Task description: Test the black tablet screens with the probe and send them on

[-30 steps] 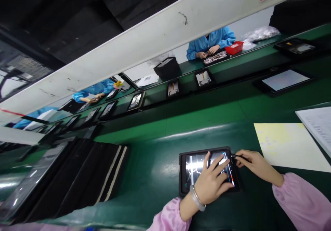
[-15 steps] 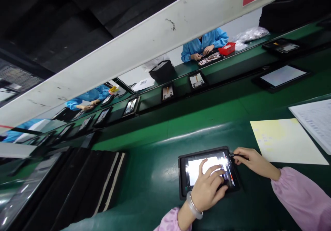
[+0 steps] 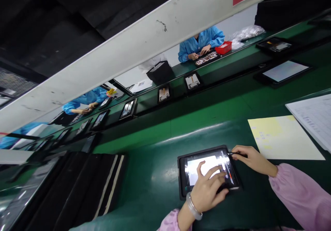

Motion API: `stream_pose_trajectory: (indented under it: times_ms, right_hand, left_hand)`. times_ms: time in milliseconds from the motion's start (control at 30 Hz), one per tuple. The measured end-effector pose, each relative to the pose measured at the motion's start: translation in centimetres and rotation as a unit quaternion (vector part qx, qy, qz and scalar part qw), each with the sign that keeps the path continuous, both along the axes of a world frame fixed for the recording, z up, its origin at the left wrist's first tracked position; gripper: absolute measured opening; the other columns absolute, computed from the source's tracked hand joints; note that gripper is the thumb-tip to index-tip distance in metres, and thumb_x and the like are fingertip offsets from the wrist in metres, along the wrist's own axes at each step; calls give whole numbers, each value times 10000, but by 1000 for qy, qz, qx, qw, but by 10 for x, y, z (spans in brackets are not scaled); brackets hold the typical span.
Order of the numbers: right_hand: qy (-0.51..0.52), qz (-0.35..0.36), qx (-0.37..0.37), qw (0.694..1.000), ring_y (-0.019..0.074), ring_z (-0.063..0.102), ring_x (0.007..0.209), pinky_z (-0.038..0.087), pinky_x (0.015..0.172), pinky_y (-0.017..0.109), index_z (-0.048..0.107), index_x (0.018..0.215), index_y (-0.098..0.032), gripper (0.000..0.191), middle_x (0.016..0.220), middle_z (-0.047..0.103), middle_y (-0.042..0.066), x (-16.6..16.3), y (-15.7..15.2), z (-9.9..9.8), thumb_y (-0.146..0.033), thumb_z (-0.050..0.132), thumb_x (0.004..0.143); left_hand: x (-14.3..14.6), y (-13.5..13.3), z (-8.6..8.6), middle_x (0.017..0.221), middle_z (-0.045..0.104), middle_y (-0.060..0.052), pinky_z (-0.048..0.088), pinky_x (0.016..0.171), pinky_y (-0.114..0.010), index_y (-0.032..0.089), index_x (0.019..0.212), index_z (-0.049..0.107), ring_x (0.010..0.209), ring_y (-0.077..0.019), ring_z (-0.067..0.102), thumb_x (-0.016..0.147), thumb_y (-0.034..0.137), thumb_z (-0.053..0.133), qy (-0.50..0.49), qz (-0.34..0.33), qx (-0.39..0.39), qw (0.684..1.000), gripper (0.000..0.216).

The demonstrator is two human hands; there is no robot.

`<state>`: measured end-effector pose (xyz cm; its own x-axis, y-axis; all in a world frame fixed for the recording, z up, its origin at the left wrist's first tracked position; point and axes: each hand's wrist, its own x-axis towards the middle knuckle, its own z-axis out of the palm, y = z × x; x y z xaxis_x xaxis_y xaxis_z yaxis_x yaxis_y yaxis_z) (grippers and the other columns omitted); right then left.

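A tablet with a lit white screen lies in a black tray on the green bench. Over its screen spreads my left hand, fingers apart, with fingertips at the glass; it wears a pale bangle and hides the lower part of the screen. My right hand pinches a black cable whose plug end is at the tablet's upper right edge. Whether the plug sits fully in the port, I cannot tell.
Right of the tablet lie a yellow sheet and a printed form. Black padded trays stand at left. Beyond, a line carries several devices, and co-workers in blue sit behind it. A white beam crosses above.
The view has shifted slightly. My left hand stays spread over the screen with small finger movement, and my right hand keeps its pinch on the cable.
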<state>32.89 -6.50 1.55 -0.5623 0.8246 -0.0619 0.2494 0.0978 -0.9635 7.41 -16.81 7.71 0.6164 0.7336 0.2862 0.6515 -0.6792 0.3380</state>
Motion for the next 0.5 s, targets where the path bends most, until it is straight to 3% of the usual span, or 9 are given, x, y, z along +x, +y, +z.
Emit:
stream_pose_trajectory:
  times_ms: [100,233,500]
  right_hand:
    - [1,0,-3,1000,210,638,864,517,810,316,695,942,-205,395,940,695,50,0,0,0,-573,554,970]
    - [0,1,-6,1000,208,643,858,522,802,314,692,946,-211,383,941,691,46,1,0,-1,-564,548,975]
    - [-5,-2,-5,1000,208,646,846,520,795,314,697,929,-215,394,933,695,42,-2,0,1,-579,550,966]
  left_hand:
    - [-3,2,1,1300,686,-69,108,1211,-496,213,1201,551,1341,-243,517,931,290,561,37,23,-12,999,281]
    - [-6,11,-1,1396,619,-86,110,1181,-527,233,1302,512,1386,-299,448,940,363,560,56,68,-15,996,387]
    - [-1,24,-9,1373,629,-81,140,1171,-548,225,1255,523,1363,-295,454,969,441,532,73,65,-55,994,358]
